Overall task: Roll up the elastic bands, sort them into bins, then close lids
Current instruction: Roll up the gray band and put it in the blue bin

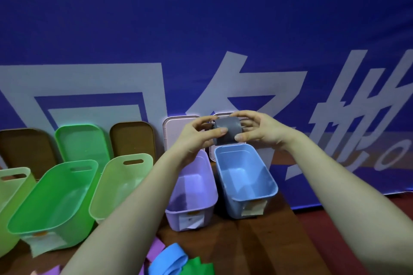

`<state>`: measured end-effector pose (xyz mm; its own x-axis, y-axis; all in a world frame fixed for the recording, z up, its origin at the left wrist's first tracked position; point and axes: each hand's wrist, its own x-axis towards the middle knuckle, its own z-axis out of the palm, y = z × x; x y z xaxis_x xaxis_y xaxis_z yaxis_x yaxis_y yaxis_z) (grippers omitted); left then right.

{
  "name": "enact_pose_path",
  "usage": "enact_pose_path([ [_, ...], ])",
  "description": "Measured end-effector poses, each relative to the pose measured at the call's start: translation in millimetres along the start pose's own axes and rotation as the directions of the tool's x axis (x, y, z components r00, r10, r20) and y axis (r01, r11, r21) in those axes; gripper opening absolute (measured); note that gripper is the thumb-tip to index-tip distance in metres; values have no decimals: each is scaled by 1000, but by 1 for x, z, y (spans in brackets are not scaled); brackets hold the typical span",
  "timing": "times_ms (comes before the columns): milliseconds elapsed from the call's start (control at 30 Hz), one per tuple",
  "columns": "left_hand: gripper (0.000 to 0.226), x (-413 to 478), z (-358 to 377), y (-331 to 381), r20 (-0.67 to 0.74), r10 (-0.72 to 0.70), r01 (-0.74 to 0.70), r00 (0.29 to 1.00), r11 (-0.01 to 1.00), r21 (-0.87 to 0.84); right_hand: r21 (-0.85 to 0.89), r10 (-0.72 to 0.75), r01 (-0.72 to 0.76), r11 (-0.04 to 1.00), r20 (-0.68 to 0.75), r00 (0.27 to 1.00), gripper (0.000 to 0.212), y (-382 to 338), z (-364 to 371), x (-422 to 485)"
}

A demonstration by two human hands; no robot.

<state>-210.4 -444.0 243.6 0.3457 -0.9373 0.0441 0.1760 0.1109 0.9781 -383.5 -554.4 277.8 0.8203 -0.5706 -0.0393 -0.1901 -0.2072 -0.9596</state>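
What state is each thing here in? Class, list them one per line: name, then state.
grey elastic band: rolled up, held in the air
left hand: pinches the roll's left end
right hand: pinches its right end
blue bin: open, empty
purple bin: open, something dark inside
green bin: open, empty
green lid: off, leaning against the banner
blue elastic band: unrolled, lying on the table
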Motion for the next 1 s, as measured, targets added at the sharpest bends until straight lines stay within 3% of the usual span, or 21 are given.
enact_pose_path([
  [233, 43, 61, 15, -51, -30, -115, 115, 993, 993, -1, 44, 111, -110, 993, -11, 994, 65, 63, -43, 44],
  [467, 38, 122, 25, -118, -97, -304, 303, 948, 953, -19, 67, 266, -268, 961, 29, 963, 56, 141, -69, 96],
  [567, 34, 137, 28, -142, -157, -404, 401, 901, 915, -49, 8, 331, -332, 943, 45, 943, 54, 170, -68, 113],
  [700, 29, 155, 40, -169, -304, -551, 539, 777, 832, -129, -148, 387, -375, 915, 66, 920, 62, 196, -64, 129],
  [767, 31, 166, 45, -183, -321, -585, 580, 745, 806, -123, -232, 419, -391, 891, 82, 904, 64, 210, -63, 137],
  [867, 13, 173, 54, -185, -368, -605, 616, 706, 781, -103, -290, 469, -430, 855, 76, 880, 65, 221, -61, 144],
  [1000, 13, 178, 54, -207, -443, -610, 628, 657, 768, -125, -319, 529, -492, 810, 37, 848, 71, 235, -56, 148],
])
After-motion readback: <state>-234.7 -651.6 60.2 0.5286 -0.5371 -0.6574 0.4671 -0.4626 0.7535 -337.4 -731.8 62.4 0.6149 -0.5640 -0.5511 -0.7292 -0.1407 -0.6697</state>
